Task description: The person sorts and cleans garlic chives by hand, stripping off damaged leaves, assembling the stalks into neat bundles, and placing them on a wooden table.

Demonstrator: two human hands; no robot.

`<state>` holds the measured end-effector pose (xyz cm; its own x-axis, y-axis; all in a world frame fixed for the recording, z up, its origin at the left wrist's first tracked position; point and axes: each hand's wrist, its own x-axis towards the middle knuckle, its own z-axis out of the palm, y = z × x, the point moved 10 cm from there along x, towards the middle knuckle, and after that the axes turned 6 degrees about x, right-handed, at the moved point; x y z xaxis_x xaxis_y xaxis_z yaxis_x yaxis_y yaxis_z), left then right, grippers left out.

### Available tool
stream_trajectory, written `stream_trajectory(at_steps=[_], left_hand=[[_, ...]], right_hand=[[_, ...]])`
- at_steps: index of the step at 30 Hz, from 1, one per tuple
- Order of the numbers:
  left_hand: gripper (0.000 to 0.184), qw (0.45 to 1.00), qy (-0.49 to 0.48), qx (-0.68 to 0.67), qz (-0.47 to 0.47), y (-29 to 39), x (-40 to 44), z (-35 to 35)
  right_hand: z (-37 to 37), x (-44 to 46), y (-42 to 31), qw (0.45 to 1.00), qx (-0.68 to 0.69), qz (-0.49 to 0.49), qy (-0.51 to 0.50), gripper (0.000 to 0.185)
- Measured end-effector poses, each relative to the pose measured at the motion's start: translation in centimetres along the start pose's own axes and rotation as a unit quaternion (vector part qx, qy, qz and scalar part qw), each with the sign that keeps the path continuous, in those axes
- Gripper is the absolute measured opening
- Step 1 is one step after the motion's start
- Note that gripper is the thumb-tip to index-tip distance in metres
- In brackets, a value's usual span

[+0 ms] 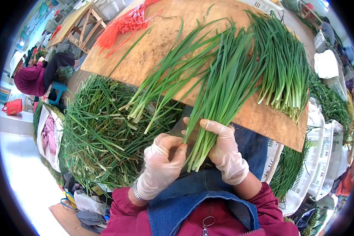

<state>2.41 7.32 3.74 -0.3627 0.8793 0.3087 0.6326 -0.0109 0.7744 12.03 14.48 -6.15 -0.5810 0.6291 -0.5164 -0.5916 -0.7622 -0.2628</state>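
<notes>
A bunch of garlic chives hangs over the near edge of the wooden board, its pale stem ends pointing toward me. My right hand, in a whitish glove, is wrapped round the stems of this bunch. My left hand, gloved too, is closed in a pinch at the bunch's left side, touching a stem there. Looser chives lie on the board to the left, their ends sticking out past the edge. A thicker, neatly aligned pile of chives rests on the board at the right.
Red plastic ties lie on the far left of the board. A large heap of green trimmings fills the floor at left. White crates stand at right. Another person sits at the far left near a blue stool.
</notes>
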Motion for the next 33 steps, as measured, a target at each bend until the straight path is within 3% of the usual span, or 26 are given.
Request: stream_trajectory(at_steps=[3, 8, 10, 11, 12, 15, 17, 18, 21, 22, 23, 25, 28, 30, 31, 32, 33], left_hand=[[0.016, 0.998, -0.035, 0.019, 0.051, 1.1, -0.1, 0.8], [0.017, 0.993, -0.066, 0.035, 0.09, 1.5, -1.5, -0.7], [0.013, 0.995, 0.036, 0.048, 0.085, 0.6, -2.7, -4.7], [0.008, 0.992, 0.107, 0.009, -0.06, -3.1, -4.7, -7.2], [0.004, 0.94, 0.241, -0.108, -0.214, -6.0, -6.6, -9.4], [0.012, 0.913, 0.264, -0.049, -0.308, -9.7, -8.4, -12.3], [0.013, 0.935, 0.152, 0.015, -0.321, -9.2, -7.5, -9.5], [0.016, 0.966, 0.107, 0.008, -0.235, -7.5, -6.0, -7.2], [0.011, 0.986, -0.062, -0.053, -0.144, -2.7, -2.1, -0.7], [0.015, 0.979, -0.085, -0.105, -0.152, -2.4, -1.6, 1.2], [0.017, 0.954, -0.145, -0.113, -0.239, -2.9, -1.6, 3.0], [0.013, 0.884, -0.095, -0.298, -0.348, -4.4, -2.8, 5.5], [0.007, 0.982, -0.005, -0.126, -0.142, -2.2, -1.5, 2.1], [0.005, 0.982, 0.055, -0.078, -0.166, -2.8, -2.8, -1.4], [0.006, 0.972, 0.141, -0.085, -0.166, -3.6, -3.9, -4.0], [0.01, 0.935, 0.226, -0.117, -0.247, -5.6, -5.5, -6.9], [0.015, 0.906, 0.317, -0.114, -0.255, -6.7, -6.7, -10.0]], right_hand=[[0.9, 0.0, 0.5, 0.998, 0.014, 0.051, -0.028, 0.031], [-0.5, 1.1, 0.5, 0.997, 0.072, 0.014, -0.033, 0.024], [0.2, 1.1, -0.5, 0.993, 0.083, 0.003, -0.08, 0.024], [0.6, 1.1, -0.8, 0.991, 0.089, -0.002, -0.102, 0.024], [1.0, 0.8, -1.1, 0.992, 0.094, -0.008, -0.089, 0.024], [1.4, 0.7, -1.0, 0.983, 0.123, -0.003, -0.139, 0.025], [1.4, 0.7, -0.5, 0.98, 0.131, 0.003, -0.147, 0.028], [1.5, 0.8, -0.3, 0.979, 0.134, 0.006, -0.152, 0.03], [1.5, 0.7, -0.1, 0.98, 0.129, 0.0, -0.154, 0.034], [1.5, 0.6, -0.1, 0.98, 0.131, 0.003, -0.148, 0.035], [1.5, 0.5, -0.2, 0.982, 0.123, -0.005, -0.145, 0.036], [1.4, 0.5, -0.3, 0.984, 0.108, -0.019, -0.14, 0.036], [1.6, 0.3, -0.4, 0.985, 0.1, -0.012, -0.138, 0.033], [1.4, 0.4, -0.8, 0.987, 0.099, -0.021, -0.126, 0.029], [1.1, 0.5, -1.4, 0.988, 0.104, -0.029, -0.109, 0.028], [1.0, 0.5, -1.8, 0.987, 0.11, -0.029, -0.111, 0.028], [1.0, 0.5, -2.2, 0.986, 0.117, -0.03, -0.113, 0.027]])
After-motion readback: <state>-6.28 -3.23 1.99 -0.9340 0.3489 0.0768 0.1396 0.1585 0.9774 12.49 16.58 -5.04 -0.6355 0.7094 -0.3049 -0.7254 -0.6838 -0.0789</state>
